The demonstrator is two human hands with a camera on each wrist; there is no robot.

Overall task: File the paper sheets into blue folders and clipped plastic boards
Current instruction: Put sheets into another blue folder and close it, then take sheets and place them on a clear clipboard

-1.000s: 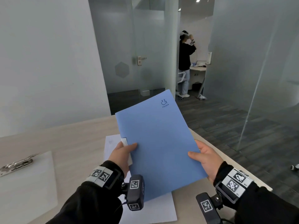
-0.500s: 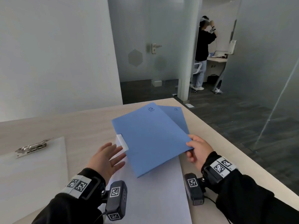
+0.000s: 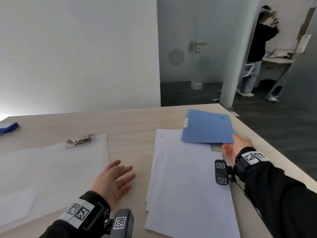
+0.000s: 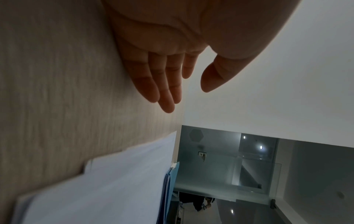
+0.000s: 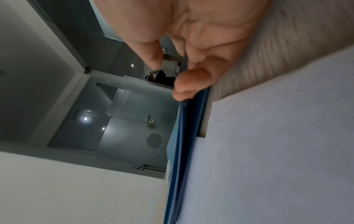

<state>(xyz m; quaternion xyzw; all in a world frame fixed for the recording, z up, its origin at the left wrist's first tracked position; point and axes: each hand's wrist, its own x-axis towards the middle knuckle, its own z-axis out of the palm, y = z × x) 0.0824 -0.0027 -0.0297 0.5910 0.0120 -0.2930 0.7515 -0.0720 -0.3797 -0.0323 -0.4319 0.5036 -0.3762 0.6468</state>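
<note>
Two blue folders (image 3: 207, 127) lie stacked flat at the table's far right, overlapping the top of a stack of white paper sheets (image 3: 187, 182). My right hand (image 3: 237, 146) is at the top folder's near right corner. In the right wrist view its bent fingers (image 5: 184, 89) touch the folder's edge (image 5: 182, 136), with the thumb held apart. My left hand (image 3: 114, 181) hovers open, fingers spread and holding nothing, over bare table between the paper and a clear plastic clipboard (image 3: 51, 165). The clipboard's metal clip (image 3: 79, 140) is at its far end.
A dark blue object (image 3: 7, 127) sits at the table's far left edge. The wooden table (image 3: 133, 121) ends just right of the folders, with dark floor beyond. A person (image 3: 260, 48) stands at a desk behind the glass partition.
The blue folder went from both hands down onto the other folder at the far right. My left hand let go and moved left over the table; the right thumb has come off the folder.
</note>
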